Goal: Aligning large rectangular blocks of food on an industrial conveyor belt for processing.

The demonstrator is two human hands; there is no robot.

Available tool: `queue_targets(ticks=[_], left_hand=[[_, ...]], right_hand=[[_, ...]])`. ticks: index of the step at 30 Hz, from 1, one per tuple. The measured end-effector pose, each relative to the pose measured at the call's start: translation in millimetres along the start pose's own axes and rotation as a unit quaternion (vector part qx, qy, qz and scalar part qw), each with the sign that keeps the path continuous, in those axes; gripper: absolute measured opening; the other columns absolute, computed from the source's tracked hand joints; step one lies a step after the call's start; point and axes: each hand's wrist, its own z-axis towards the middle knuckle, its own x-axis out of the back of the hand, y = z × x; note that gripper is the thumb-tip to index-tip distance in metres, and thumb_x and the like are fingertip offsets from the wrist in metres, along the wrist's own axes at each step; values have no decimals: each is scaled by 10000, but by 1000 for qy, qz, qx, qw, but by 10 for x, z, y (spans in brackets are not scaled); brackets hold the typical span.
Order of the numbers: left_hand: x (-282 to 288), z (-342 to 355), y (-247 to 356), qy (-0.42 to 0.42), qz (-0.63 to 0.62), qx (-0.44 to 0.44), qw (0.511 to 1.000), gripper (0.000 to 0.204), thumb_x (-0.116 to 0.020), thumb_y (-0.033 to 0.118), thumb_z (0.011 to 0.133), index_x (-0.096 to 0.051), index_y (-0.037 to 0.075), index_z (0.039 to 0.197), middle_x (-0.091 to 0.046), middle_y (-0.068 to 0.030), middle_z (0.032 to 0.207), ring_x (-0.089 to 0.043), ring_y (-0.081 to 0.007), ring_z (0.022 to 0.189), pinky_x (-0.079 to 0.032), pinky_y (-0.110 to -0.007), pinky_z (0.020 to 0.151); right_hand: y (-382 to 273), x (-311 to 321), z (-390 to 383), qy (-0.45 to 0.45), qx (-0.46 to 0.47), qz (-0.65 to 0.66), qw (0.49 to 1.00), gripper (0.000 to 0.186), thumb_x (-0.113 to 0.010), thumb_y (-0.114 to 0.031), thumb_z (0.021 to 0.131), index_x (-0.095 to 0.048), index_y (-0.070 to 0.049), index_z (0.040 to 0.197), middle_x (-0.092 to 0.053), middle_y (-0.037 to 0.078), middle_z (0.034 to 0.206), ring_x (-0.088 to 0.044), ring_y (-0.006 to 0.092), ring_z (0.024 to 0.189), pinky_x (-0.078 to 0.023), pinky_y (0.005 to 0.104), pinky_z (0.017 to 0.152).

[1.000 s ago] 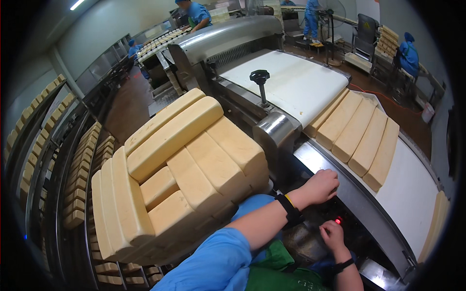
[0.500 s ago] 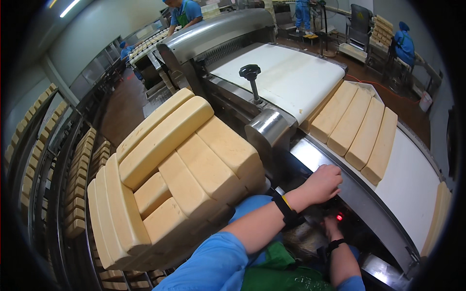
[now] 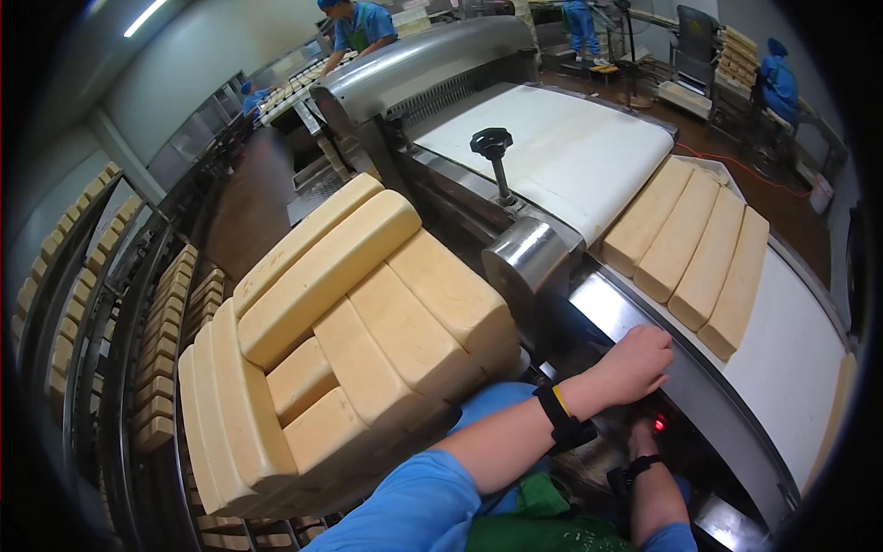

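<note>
My left hand (image 3: 636,364), fingers curled and nothing visible in it, hovers by or rests at the conveyor's metal side rail (image 3: 704,391); I cannot tell whether it touches. Lower down, my right hand (image 3: 641,436) reaches beneath that rail beside a small glowing red light (image 3: 659,423); its fingers are hidden in shadow. Several long, pale-yellow loaf-shaped blocks (image 3: 704,262) lie side by side on the white belt (image 3: 782,317) just beyond the rail. To the left of my arms stands a big stack of similar blocks (image 3: 395,322), layered crosswise, with two lying on top.
A steel machine (image 3: 432,60) with a white infeed belt (image 3: 561,152), a black knob (image 3: 491,143) and a metal roller housing (image 3: 526,253) stands ahead. Racks of blocks (image 3: 152,359) line the left. Co-workers in blue (image 3: 359,28) are farther back. Another block (image 3: 832,414) lies at the far right.
The whole view has shifted slightly, so things sit a little farther right and lower. My hands keep nearly the same places by the rail; the row of blocks looks unchanged.
</note>
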Motion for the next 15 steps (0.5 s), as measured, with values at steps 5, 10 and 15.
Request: queue_targets(ticks=[5, 10, 15], left_hand=[[-6, -3, 6, -26, 11, 13, 1000, 249, -806, 169, 759, -633, 59, 901, -602, -112, 1028, -580, -319, 1016, -465, -431, 888], [-32, -3, 0, -13, 8, 5, 1000, 241, -800, 174, 763, -624, 58, 880, -592, -111, 1016, -573, -316, 1011, -455, -427, 893], [-73, 7, 6, -23, 10, 10, 1000, 220, -790, 168, 775, -628, 58, 875, -585, -108, 1009, -573, -312, 1010, -451, -427, 889]], right_hand=[[86, 47, 79, -17, -26, 43, 999, 360, -515, -296, 1044, -560, -149, 1369, -625, 31, 1166, -578, 168, 927, -477, 352, 762], [8, -58, -19, -24, -25, 90, 995, 385, -472, -319, 1060, -569, -134, 1383, -629, 51, 1251, -594, 182, 1020, -483, 347, 845], [-27, -12, -39, -42, 120, -97, 987, 422, -445, -335, 1070, -535, -122, 1422, -615, 58, 1289, -584, 192, 1113, -480, 353, 908]])
